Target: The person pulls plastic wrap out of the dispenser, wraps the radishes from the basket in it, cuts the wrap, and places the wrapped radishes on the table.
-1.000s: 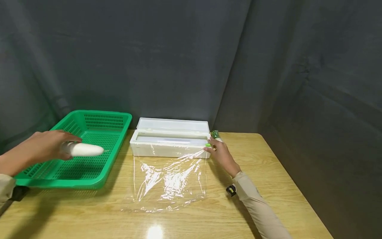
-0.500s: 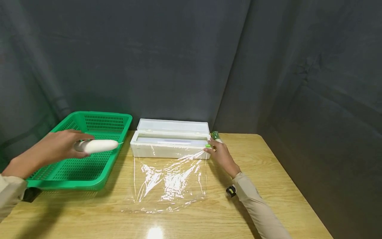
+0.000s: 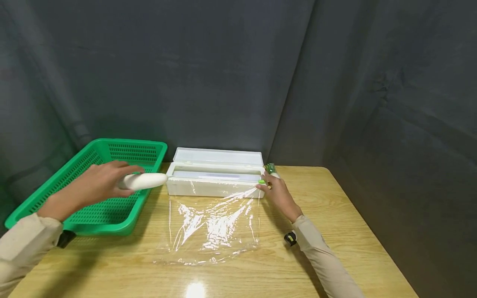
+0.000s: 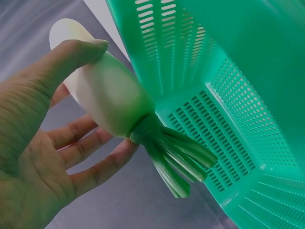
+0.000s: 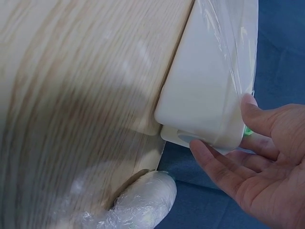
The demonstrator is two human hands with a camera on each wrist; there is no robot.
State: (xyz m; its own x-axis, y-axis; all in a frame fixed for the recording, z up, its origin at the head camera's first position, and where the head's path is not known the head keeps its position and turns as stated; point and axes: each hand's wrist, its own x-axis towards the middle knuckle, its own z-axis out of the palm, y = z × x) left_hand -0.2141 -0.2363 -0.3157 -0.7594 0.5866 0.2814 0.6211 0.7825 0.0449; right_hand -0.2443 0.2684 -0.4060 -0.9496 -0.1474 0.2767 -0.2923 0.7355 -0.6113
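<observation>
My left hand (image 3: 95,186) holds a white radish (image 3: 150,181) over the right side of the green basket (image 3: 134,211), its tip pointing right toward the white box. In the left wrist view, the thumb lies across the radish's pale body and its trimmed green stems (image 4: 174,160) stick out beyond the fingers. A white cling film dispenser (image 3: 208,189) stands with its lid raised. From it a clear sheet of cling film (image 3: 216,227) spreads forward over the table. My right hand (image 3: 279,196) grips the dispenser's right end, thumb (image 5: 257,117) at the front and fingers around the end.
Just behind my right hand lies a radish wrapped in film (image 5: 147,200), its green top (image 3: 270,167) showing beside the dispenser. Dark curtains (image 3: 223,82) hang behind and to the right of the wooden table (image 3: 316,198).
My left hand has carried the radish rightward across the basket to the left end of the dispenser. My right hand has stayed at the dispenser's right end.
</observation>
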